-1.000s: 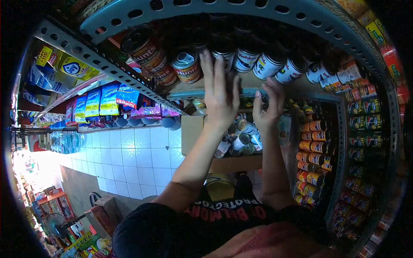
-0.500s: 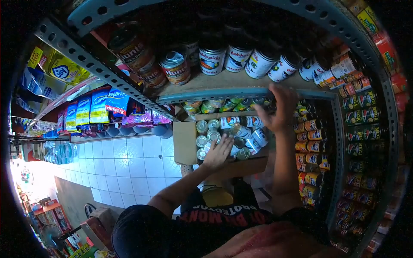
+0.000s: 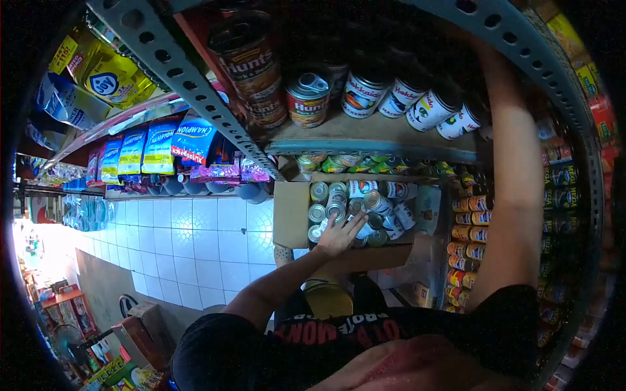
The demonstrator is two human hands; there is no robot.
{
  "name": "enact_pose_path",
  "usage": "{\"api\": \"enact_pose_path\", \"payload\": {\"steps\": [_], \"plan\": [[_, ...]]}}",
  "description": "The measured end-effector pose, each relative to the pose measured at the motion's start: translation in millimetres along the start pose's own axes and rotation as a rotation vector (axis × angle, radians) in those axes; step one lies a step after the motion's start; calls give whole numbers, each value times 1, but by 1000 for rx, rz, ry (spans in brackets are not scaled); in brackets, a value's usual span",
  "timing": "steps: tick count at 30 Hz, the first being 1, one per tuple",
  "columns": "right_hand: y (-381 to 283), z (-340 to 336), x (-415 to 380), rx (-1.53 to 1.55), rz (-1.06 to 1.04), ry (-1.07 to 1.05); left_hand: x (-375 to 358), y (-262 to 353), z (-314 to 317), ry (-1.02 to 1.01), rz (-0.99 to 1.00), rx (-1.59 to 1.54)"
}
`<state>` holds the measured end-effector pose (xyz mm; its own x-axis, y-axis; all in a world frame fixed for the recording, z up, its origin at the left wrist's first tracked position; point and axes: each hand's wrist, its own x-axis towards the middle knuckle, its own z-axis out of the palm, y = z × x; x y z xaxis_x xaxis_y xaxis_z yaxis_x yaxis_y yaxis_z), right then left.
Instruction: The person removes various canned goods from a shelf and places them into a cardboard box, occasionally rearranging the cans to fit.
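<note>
Two grey perforated steel shelf rails (image 3: 163, 62) frame a wooden shelf (image 3: 365, 133) of white-labelled tins (image 3: 362, 94) at twelve o'clock. Below lies a brown cardboard box (image 3: 290, 212) of small steel cans (image 3: 339, 208): rigid, weighty, smooth, best gripped round the sides. The left hand (image 3: 340, 236) rests spread on them, clasping nothing; the right hand's grip is hidden above. White floor tiles (image 3: 195, 241) spread at nine o'clock.

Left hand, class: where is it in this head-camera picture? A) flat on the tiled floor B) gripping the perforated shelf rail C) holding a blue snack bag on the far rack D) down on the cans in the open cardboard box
D: the left hand lies spread over the cans packed in the cardboard box, well below the shelf board.
</note>
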<state>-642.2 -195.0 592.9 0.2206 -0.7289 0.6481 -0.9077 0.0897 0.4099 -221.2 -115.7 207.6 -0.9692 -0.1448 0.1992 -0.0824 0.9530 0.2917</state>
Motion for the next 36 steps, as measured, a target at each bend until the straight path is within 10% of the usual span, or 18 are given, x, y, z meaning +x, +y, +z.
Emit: {"api": "enact_pose_path", "payload": {"steps": [2,4,6,8,13,24,25,28,36], "plan": [[74,72,38,-22,-1,-20,1,-1,-1,27,20,59],[-14,-10,-4,-46,-3,-40,1,-1,1,51,17,64],[74,97,66,-70,-5,-64,0,-1,3,73,15,65],[-30,-13,1,-97,-7,-91,-1,-1,6,56,17,101],[-43,-21,-2,-161,-2,-149,0,-1,0,33,16,116],[-8,-35,-40,-326,59,-284,0,-1,2,68,35,117],[97,50,-5,-345,63,-299,1,-1,3,69,32,141],[-12,-34,-39,-392,85,-344,2,1,0,38,21,117],[65,-40,-76,-498,122,-441,1,1,2,47,19,176]]}}
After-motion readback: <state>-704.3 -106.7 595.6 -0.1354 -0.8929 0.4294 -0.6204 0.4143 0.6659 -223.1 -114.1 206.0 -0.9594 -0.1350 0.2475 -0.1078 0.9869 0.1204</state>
